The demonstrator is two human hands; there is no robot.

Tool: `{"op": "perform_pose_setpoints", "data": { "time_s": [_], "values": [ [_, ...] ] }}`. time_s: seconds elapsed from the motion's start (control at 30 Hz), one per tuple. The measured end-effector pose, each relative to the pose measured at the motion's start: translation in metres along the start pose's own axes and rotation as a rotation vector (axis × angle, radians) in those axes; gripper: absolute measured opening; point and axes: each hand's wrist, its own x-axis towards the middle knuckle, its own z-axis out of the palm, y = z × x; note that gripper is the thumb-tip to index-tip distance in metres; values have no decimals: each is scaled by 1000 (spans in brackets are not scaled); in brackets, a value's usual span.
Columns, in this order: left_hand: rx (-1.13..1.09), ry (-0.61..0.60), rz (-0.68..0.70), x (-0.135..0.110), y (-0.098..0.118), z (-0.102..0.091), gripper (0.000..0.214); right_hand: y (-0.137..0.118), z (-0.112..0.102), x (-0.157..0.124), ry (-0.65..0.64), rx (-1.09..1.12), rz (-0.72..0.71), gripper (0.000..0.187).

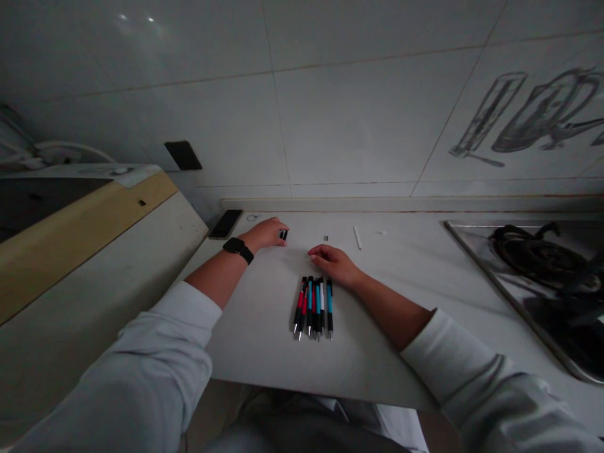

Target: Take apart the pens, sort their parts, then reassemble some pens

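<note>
My left hand [268, 234] is at the back left of the white counter, closed with thumb and fingertips around small black pieces [284, 234]. Their exact kind is too small to make out. My right hand [334, 263] rests nearer the middle, fingers loosely curved and thumb a little apart from them, with nothing visible in between. Just below it lies a row of several click pens [316, 308] with red, blue and white barrels, metal tips toward me. Two tiny dark pieces [326, 238] lie beyond my right hand. A thin white stick [357, 238] is to their right.
A phone [226, 224] and a small ring-shaped item [253, 218] lie at the back left. A gas stove [542, 264] with a metal rim borders the right. A large pale box-like unit [117, 251] stands along the left. The tiled wall [349, 126] closes off the back.
</note>
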Motion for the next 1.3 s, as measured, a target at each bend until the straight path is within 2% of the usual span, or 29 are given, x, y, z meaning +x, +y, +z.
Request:
{"op": "perform_pose_setpoints", "data": {
  "time_s": [0.1,0.3,0.53,0.73,1.1,1.3],
  "values": [
    [36,-21,-24,6,0,1,50,-1,0,-1,-8,-12,-7,35],
    [112,-145,-17,13,1,-6,46,-5,-1,-2,-21,-46,-20,34],
    [77,-171,-31,13,4,-13,51,-1,0,0,-23,-83,-44,28],
    [35,-146,-14,13,12,-15,50,-3,-1,-2,-28,-88,-37,26],
    [85,-265,6,14,12,-22,56,-4,-2,-2,-44,-78,-27,26],
    [80,-242,14,11,17,-24,55,-2,-3,-1,-63,-77,-31,26]
  ]
}}
